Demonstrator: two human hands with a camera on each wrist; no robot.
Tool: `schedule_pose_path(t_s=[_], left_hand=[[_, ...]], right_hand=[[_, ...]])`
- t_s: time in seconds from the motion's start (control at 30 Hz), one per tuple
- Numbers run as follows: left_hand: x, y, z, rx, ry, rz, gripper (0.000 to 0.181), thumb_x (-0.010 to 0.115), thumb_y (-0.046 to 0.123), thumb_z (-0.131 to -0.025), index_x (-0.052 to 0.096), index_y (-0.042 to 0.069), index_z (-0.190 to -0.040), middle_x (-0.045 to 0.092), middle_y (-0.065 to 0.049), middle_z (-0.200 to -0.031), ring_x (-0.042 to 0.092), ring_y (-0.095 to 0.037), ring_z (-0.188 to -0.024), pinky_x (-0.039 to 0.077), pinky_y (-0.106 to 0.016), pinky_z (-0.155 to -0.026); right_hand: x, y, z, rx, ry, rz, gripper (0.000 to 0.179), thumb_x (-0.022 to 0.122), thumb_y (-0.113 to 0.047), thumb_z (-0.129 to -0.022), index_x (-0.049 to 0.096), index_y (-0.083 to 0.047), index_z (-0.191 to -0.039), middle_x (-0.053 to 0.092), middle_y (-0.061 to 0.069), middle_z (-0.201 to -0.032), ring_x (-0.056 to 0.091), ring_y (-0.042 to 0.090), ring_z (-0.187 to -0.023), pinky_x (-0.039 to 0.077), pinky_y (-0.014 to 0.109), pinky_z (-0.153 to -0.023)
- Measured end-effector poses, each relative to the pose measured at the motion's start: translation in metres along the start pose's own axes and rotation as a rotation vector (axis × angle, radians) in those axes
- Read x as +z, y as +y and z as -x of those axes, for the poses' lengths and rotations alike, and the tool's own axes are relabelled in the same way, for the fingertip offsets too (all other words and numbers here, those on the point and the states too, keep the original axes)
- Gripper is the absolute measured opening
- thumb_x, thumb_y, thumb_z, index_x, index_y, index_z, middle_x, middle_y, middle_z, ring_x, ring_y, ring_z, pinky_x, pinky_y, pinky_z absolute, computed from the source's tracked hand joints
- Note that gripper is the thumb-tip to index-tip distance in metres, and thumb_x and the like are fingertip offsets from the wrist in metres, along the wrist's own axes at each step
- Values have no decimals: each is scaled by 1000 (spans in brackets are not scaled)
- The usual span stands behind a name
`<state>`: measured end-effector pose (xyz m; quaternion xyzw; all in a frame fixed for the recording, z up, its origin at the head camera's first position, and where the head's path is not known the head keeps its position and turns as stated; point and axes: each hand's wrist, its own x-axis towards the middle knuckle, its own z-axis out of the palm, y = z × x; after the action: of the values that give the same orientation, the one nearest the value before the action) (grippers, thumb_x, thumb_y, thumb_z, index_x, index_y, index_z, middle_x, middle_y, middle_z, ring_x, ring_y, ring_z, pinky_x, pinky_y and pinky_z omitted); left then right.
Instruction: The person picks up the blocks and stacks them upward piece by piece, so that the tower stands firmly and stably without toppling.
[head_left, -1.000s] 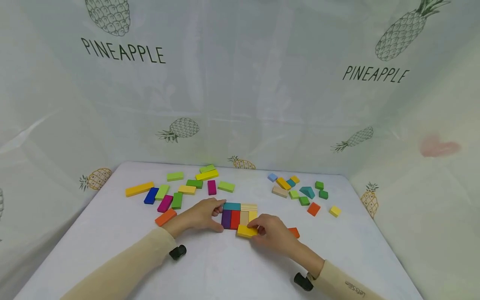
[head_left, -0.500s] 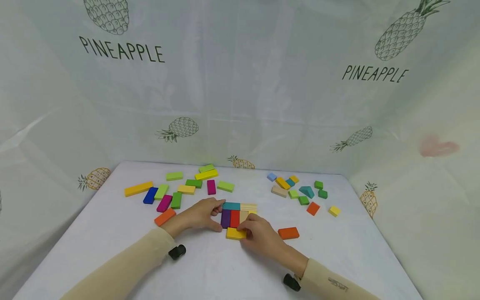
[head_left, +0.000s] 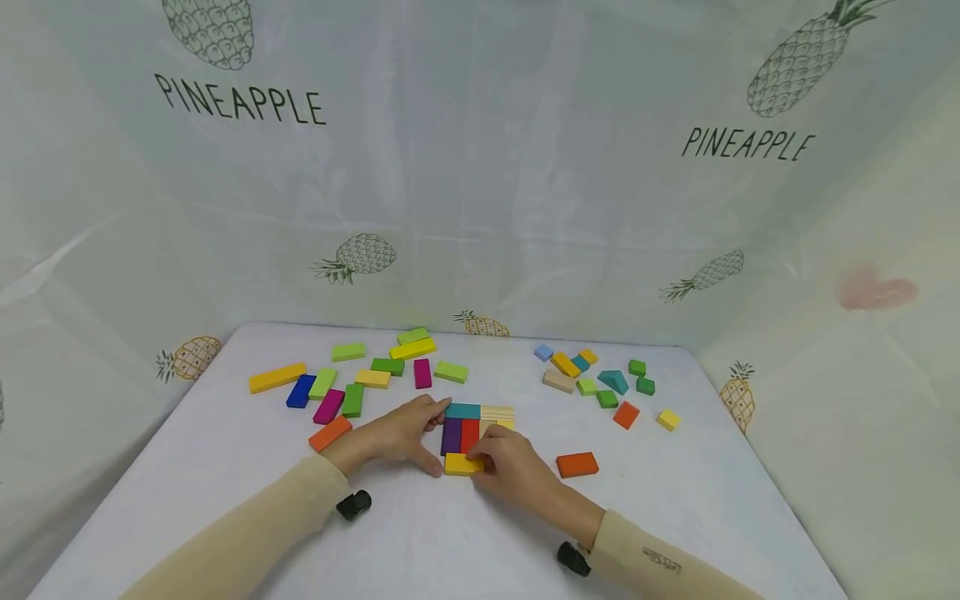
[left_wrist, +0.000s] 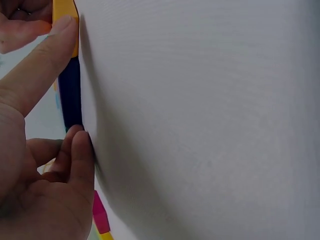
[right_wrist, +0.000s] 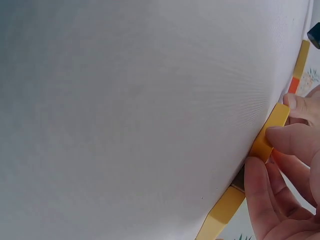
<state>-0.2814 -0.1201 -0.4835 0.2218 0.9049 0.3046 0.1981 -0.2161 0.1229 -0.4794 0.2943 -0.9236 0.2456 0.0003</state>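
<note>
My right hand (head_left: 517,468) pinches a yellow rectangular block (head_left: 457,465) at its right part, at the near edge of a flat block arrangement. That arrangement has a teal block (head_left: 462,411) and a ridged natural-wood block (head_left: 498,412) along the back, with a purple block (head_left: 452,437) and a red block (head_left: 469,435) in front; my right hand partly hides those farther right. On the left side, my left hand (head_left: 405,433) braces the arrangement, its index finger by the teal block. In the left wrist view its thumb touches the end of the yellow block (left_wrist: 65,9).
A lone orange block (head_left: 577,465) lies right of my right hand. Several coloured blocks, including a blue block (head_left: 302,391), are spread at the back left. Smaller pieces, such as a teal triangle (head_left: 613,382), lie at the back right. A printed curtain (head_left: 480,167) hangs behind the table.
My right hand has slid the yellow block leftward along the arrangement's near edge to my left thumb. The orange block behind that hand is now fully in view. My left hand has barely moved.
</note>
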Motion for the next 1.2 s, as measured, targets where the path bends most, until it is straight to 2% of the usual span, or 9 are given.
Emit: schedule_pose_path(t_s=[0.37,0.67,0.87,1.0,1.2], left_hand=[[0,-4,0,34,-11,-14,120,99,43,-72,34,13,-167,55,3,-124,54,-17,-119,53,-41,-108],[0,-1,2,32,2,43,118,97,45,-75,32,10,-167,55,1,-125,52,-17,-119,52,-39,-106],[2,1,6,42,34,39,112,94,43,-80,33,9,-167,55,-1,-123,54,-18,-118,53,-39,-104],[5,5,8,61,62,9,107,91,44,-83,35,7,-166,56,-1,-125,55,-18,-117,53,-40,-105],[13,6,10,93,126,-42,93,86,46,-89,43,7,-162,55,-4,-131,53,-19,-121,51,-45,-109]], right_hand=[[1,-2,-3,-6,5,14,24,91,-11,-85,81,-10,-107,63,-4,-94,54,3,-79,54,13,-76],[4,0,-4,-28,12,18,22,90,-9,-86,81,-10,-106,63,-4,-93,54,2,-79,53,13,-73],[-11,-1,4,1,-9,-20,27,88,-12,-88,81,-12,-114,68,-1,-98,59,9,-84,54,16,-74],[-31,15,22,46,29,-13,26,86,-14,-90,80,-13,-116,71,1,-105,65,16,-92,57,21,-78],[-58,62,58,86,115,99,27,87,-12,-89,80,-18,-114,70,-7,-110,64,16,-105,61,32,-88]])
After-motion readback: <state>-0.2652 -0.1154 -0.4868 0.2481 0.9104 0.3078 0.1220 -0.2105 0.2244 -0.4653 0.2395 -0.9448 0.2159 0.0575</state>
